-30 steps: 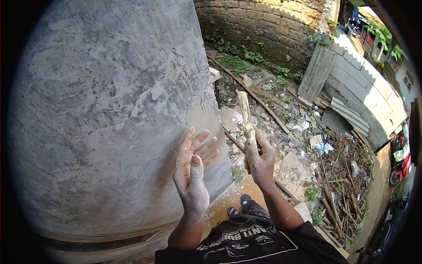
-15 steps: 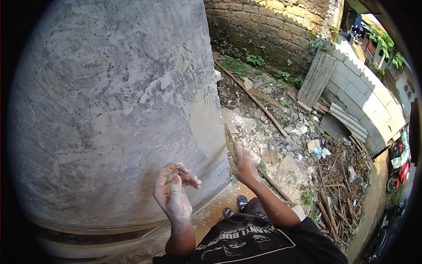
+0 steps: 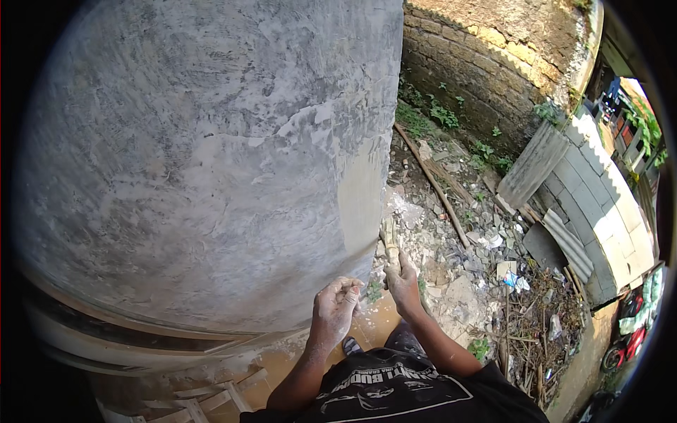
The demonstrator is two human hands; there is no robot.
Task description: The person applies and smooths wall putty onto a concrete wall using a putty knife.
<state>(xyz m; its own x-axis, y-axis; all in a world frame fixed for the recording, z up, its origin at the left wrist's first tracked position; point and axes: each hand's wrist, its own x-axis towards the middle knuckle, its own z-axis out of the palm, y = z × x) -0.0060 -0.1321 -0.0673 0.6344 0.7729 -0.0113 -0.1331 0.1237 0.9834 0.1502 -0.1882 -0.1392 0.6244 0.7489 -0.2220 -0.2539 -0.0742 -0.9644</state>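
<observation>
In my right hand is a narrow tan tool caked with dried plaster, pointing away from me beside the wall's corner. It is seen nearly edge-on, so I cannot tell its exact kind. My left hand is just to its left, dusted white, its fingers folded in toward the thumb; nothing shows in it. Both hands are in front of the lower right part of a grey plastered wall. A smoother, paler strip of plaster runs down near the wall's right edge.
Rubble and a long pole lie right of the wall. Dry sticks and litter are nearer me. A grey block wall and corrugated sheet stand farther right. Wooden pieces lie on the tan floor at lower left.
My view has turned left. My left hand has moved right, close to my right hand, and its fingers have folded in. The tool stays in my right hand, at a different angle.
</observation>
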